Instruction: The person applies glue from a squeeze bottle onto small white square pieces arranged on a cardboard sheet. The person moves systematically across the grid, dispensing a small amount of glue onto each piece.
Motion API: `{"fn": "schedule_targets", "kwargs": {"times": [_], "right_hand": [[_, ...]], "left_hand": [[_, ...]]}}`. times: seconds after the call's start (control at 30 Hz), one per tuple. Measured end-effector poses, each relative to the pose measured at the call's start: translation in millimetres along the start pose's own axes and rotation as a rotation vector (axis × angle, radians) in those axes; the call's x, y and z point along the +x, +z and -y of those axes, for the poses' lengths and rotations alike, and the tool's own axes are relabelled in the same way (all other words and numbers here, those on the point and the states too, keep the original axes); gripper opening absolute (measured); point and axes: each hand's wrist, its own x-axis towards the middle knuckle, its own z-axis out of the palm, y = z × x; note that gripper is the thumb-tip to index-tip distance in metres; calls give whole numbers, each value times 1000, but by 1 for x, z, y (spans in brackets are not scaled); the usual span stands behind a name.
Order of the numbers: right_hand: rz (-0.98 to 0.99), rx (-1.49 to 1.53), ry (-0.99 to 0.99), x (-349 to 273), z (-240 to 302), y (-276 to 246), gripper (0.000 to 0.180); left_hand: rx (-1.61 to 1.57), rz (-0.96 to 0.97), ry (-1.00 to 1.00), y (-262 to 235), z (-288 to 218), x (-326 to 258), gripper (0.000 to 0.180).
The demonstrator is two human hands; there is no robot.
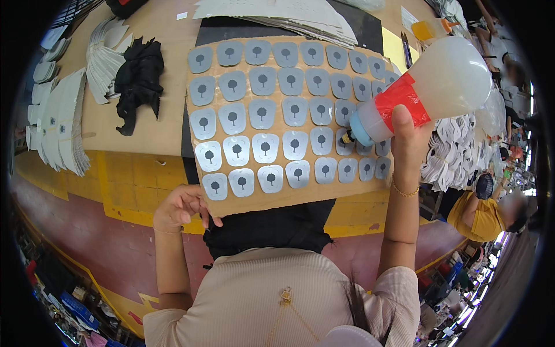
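Note:
A brown cardboard sheet (pixel 300 193) carries rows of silver-grey rounded patches (pixel 233 118), each with a dark tree shape. Its near part sticks out past the table edge, over my lap. My left hand (pixel 180 209) is at the sheet's near left corner, fingers bent around the edge and partly hidden. In my right hand (pixel 408 134) is a large translucent squeeze bottle (pixel 454 78) with red tape around it and a light blue cap. It is tipped over, its dark nozzle (pixel 347 137) down at a patch in the right part of the sheet. Whitish content shows inside.
Beyond the sheet lie stacked white pieces (pixel 277 14). A crumpled black cloth (pixel 140 78) and bundled white strips (pixel 105 58) lie at the left. At the right are a small bottle of amber liquid (pixel 430 29) and piled white cut pieces (pixel 450 153). A person in yellow (pixel 477 217) is farther right.

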Motion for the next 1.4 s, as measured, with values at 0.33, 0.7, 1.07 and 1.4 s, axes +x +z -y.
{"fn": "schedule_targets", "kwargs": {"times": [0.33,0.7,1.07,1.4], "right_hand": [[48,-70,-39,-6,10,9,55],[22,68,42,-7,2,6,52],[151,111,126,-13,5,7,53],[34,205,39,-9,3,21,56]], "left_hand": [[26,-15,-6,3,-1,0,69],[19,23,8,-1,1,1,69],[16,35,-8,-2,-1,0,70],[63,-4,-31,2,-5,1,73]]}}
